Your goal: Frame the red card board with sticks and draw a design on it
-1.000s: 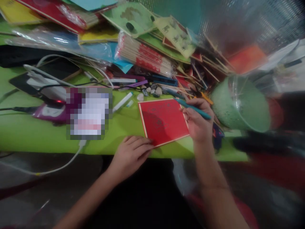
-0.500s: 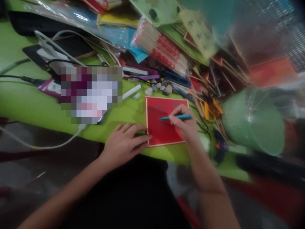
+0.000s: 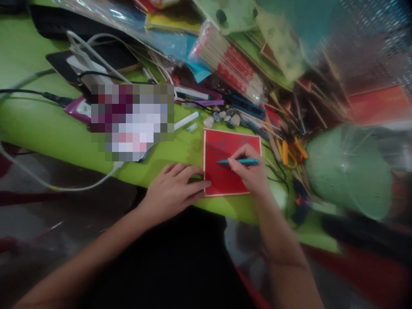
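Note:
A square red card (image 3: 214,180) with a pale border lies near the front edge of the green table, and faint dark pen marks show on its upper part. My right hand (image 3: 249,167) rests over the card's right side, closed around a teal pen (image 3: 246,162) whose tip points left, at the card's surface. At the card's lower left edge, my left hand (image 3: 175,186) lies with its fingers stretched out and fingertips touching the border. Just above the card are several small stones (image 3: 230,116) and a white marker (image 3: 186,121) with a cap beside it.
A blurred-out phone-like item (image 3: 138,124) with a white cable lies at left, near a purple power strip (image 3: 79,111). Bundled sticks (image 3: 231,64) in plastic lie at the back. Orange-handled scissors (image 3: 291,152) and a translucent green bin (image 3: 347,171) stand to the right.
The whole view has shifted slightly, so the table things appear further right. The pen tip sits a little lower on the card; both hands keep their hold.

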Demonstrator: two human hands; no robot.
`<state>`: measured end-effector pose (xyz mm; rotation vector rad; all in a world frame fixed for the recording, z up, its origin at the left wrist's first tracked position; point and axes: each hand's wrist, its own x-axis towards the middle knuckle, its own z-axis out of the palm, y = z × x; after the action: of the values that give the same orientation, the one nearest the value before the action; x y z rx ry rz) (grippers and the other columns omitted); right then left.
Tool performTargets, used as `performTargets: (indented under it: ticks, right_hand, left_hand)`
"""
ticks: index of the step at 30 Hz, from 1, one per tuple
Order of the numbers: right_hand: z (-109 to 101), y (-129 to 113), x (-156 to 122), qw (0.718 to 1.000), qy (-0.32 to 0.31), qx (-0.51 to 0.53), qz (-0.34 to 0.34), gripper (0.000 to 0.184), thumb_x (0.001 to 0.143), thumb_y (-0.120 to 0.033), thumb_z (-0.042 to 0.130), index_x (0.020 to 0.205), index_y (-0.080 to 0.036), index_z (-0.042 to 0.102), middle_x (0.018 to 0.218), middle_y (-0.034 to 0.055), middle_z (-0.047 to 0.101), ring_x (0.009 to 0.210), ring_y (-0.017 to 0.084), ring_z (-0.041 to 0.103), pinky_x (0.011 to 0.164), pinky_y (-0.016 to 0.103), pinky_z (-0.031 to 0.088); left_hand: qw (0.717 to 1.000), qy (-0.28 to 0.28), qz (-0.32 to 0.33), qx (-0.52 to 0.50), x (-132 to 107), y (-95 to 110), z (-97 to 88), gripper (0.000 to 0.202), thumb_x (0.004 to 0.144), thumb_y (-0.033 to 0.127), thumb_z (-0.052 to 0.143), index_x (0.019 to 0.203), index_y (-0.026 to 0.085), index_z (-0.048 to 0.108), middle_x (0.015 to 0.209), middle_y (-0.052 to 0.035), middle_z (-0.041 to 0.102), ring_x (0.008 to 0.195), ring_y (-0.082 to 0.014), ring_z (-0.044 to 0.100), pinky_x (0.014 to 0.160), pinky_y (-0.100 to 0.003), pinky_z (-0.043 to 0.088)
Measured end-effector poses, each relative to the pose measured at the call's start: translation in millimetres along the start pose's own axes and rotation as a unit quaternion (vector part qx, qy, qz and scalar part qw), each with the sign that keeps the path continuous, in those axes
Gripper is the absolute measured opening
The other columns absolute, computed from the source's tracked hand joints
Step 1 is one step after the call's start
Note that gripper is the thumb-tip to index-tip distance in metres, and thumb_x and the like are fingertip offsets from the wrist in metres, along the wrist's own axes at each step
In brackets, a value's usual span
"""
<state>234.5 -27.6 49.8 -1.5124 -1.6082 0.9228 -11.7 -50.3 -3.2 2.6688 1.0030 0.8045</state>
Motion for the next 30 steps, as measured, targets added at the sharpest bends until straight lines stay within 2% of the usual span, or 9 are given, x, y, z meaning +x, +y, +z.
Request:
performTargets:
  ticks: [30]
  right_hand:
    - [3.4, 2.0, -2.1, 1.000, -0.014, -0.021, -0.012, 0.012, 0.088, -0.029, 0.071, 0.082, -0.023, 0.062, 0.070, -0.0050, 0.060, 0.062, 0.012, 0.051, 0.057, 0.028, 0.040]
  left_hand:
    - [1.000, 0.000, 0.001, -0.005, 1.8, 0.3, -1.6, 0.018, 0.099, 0.037, 0.066, 0.113, 0.034, 0.078, 0.116, -0.0038, 0.073, 0.096, -0.0249, 0.060, 0.082, -0.040, 0.041]
